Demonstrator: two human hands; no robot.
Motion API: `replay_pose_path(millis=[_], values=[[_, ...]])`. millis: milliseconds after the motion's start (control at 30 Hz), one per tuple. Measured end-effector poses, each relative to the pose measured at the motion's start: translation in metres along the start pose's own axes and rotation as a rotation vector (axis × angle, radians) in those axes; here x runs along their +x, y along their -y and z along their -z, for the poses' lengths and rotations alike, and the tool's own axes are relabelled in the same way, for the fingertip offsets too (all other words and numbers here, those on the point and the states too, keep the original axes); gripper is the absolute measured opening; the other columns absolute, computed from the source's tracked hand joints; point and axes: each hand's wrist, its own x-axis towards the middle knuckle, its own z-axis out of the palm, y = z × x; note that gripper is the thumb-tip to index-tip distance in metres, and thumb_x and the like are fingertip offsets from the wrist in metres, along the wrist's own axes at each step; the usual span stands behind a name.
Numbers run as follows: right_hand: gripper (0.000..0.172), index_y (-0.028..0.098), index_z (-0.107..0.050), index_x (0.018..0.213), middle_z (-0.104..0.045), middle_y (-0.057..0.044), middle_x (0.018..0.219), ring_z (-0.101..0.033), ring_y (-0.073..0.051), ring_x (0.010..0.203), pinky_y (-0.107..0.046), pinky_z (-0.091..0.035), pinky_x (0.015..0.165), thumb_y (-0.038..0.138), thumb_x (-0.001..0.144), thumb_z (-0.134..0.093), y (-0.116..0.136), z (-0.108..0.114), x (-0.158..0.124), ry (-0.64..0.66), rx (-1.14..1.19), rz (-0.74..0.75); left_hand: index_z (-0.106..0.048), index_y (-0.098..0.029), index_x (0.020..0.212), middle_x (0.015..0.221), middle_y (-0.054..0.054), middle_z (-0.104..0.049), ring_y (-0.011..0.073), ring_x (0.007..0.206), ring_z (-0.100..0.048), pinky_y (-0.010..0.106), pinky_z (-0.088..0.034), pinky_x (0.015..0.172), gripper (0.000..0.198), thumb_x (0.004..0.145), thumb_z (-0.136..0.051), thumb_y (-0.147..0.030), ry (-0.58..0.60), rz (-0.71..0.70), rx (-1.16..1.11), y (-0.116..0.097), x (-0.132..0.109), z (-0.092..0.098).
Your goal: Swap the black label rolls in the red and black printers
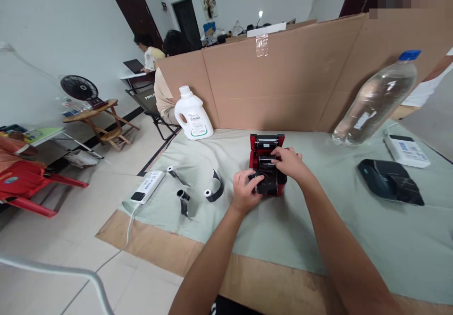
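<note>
A small red and black printer (281,190) stands on the cloth with its lid (267,141) tipped up at the back. Inside it lies a black film ribbon (269,183), part of it on a roll (266,163). My left hand (245,191) is at the front left of the printer, its thumb and fingers closed on the ribbon's near part. From the right, my right hand (289,163) reaches in and pinches the ribbon roll. The fingertips' exact contact is partly hidden. Left of the printer lie several small rolls with dark tails, including a white-cored roll (208,193).
A cardboard screen (276,83) closes off the back. A white jug (194,116) stands at back left, a large clear bottle (378,97) leans at right. A black device (387,180) and power strips (148,186) lie on the cloth. Two people sit beyond.
</note>
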Motion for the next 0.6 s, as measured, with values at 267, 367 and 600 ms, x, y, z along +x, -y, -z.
replay_pose_path(millis=[267, 367, 600], values=[[0.031, 0.023, -0.067, 0.111, -0.071, -0.01, 0.117, -0.048, -0.033, 0.125, -0.048, -0.03, 0.098, 0.016, 0.084, -0.055, 0.01, -0.011, -0.002, 0.018, -0.037, -0.041, -0.074, -0.025, 0.107, 0.111, 0.009, -0.063, 0.0228, 0.104, -0.06, 0.038, -0.049, 0.091, 0.029, 0.081, -0.063, -0.019, -0.018, -0.018, 0.026, -0.002, 0.001, 0.002], [0.034, 0.022, -0.07, 0.111, -0.071, -0.013, 0.113, -0.049, -0.035, 0.12, -0.05, -0.032, 0.096, 0.014, 0.08, -0.058, 0.017, -0.01, 0.0, 0.059, -0.105, -0.059, -0.075, -0.028, 0.107, 0.111, 0.008, -0.064, 0.0223, 0.102, -0.06, 0.038, -0.048, 0.09, 0.031, 0.08, -0.063, -0.018, -0.017, -0.046, 0.034, 0.0, 0.001, 0.001], [0.03, 0.025, -0.075, 0.107, -0.074, -0.01, 0.113, -0.056, -0.034, 0.117, -0.049, -0.035, 0.098, 0.019, 0.08, -0.064, 0.017, 0.0, 0.001, 0.123, -0.088, -0.073, -0.076, -0.029, 0.106, 0.104, 0.007, -0.065, 0.0214, 0.097, -0.06, 0.036, -0.046, 0.088, 0.031, 0.081, -0.061, -0.017, -0.008, -0.126, 0.073, 0.001, 0.0, 0.003]])
